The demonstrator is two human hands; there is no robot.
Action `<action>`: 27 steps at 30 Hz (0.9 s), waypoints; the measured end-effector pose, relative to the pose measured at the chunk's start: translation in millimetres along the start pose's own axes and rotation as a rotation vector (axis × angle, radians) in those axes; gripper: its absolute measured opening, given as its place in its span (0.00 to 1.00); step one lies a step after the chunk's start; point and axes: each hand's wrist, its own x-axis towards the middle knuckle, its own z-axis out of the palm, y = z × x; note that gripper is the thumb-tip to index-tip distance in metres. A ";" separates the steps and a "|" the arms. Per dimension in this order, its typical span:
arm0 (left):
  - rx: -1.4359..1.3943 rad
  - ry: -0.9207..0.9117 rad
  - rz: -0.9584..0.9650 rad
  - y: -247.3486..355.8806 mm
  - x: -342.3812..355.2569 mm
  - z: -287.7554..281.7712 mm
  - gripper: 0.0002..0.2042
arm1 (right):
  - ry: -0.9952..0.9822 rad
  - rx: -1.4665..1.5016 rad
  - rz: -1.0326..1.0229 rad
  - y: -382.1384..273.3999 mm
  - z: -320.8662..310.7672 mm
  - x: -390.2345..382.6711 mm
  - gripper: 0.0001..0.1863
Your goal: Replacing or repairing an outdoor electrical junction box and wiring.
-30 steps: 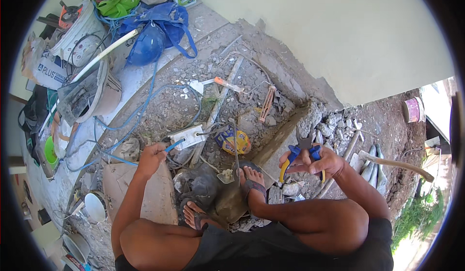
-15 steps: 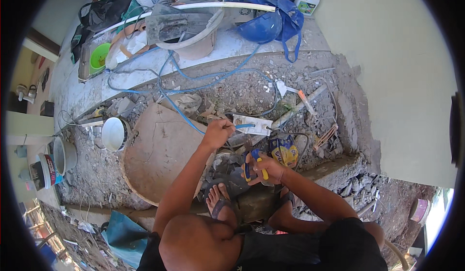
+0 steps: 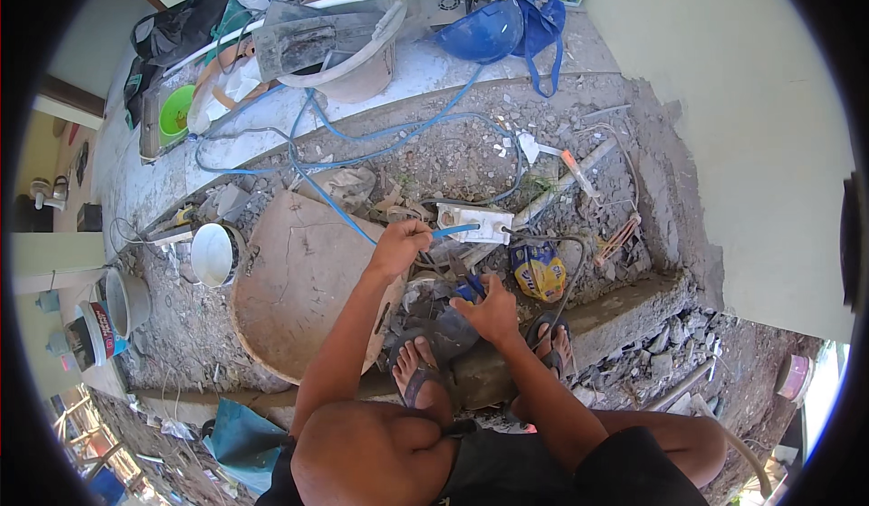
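Observation:
My left hand (image 3: pixel 396 251) is closed around a blue cable (image 3: pixel 445 233), close to where the cable goes into a white rectangular box (image 3: pixel 493 226). That box lies on the rubble, and a dark cable (image 3: pixel 543 237) comes out of its right side. In my right hand (image 3: pixel 491 312) are pliers (image 3: pixel 470 284) with blue handles, pointing up and left below the box. The pliers' jaws stay apart from the blue cable, and part of their handles is hidden by my fingers. A yellow and blue packet (image 3: pixel 539 275) rests right of the pliers.
A big round tan board (image 3: pixel 294 280) leans at left, with a white bucket (image 3: pixel 212 254) beside it. Blue cable loops cross the rubble toward a grey tub (image 3: pixel 362 79) and a blue helmet (image 3: pixel 482 35). A concrete ledge (image 3: pixel 615 325) runs past my feet.
My right hand has turned over, hiding more of the pliers' handles, and the forearm has swung inward. My left hand keeps its hold on the blue cable. The view has shifted slightly.

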 end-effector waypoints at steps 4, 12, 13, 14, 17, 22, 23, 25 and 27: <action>0.083 0.006 0.004 -3.0 -0.2 2.6 0.04 | -0.265 0.086 0.225 6.5 -1.9 8.1 0.27; 0.090 0.066 0.034 0.7 -5.5 5.2 0.06 | -0.672 1.035 0.599 -3.0 0.6 5.7 0.12; 0.085 0.064 0.035 0.6 -4.4 7.2 0.06 | -0.670 1.031 0.600 -1.6 2.8 5.5 0.12; 0.091 0.071 0.042 -0.9 -4.9 5.5 0.07 | -0.671 1.029 0.557 -3.6 7.9 3.9 0.11; 0.116 0.078 0.051 -4.0 -7.0 2.3 0.07 | -0.677 0.942 0.520 -6.9 12.7 3.9 0.17; 0.218 0.082 0.071 -1.0 -10.8 -0.3 0.08 | -0.703 0.709 0.490 -17.3 7.6 20.1 0.29; 0.284 0.069 0.048 4.3 -13.4 1.5 0.09 | -0.743 0.673 0.468 -16.8 5.9 25.5 0.30; 0.348 0.059 0.023 7.3 -14.7 2.7 0.09 | -0.786 0.634 0.445 -16.4 3.5 34.5 0.30; 0.376 0.060 0.017 9.8 -15.5 0.4 0.10 | -0.832 0.631 0.412 -21.0 2.6 41.0 0.30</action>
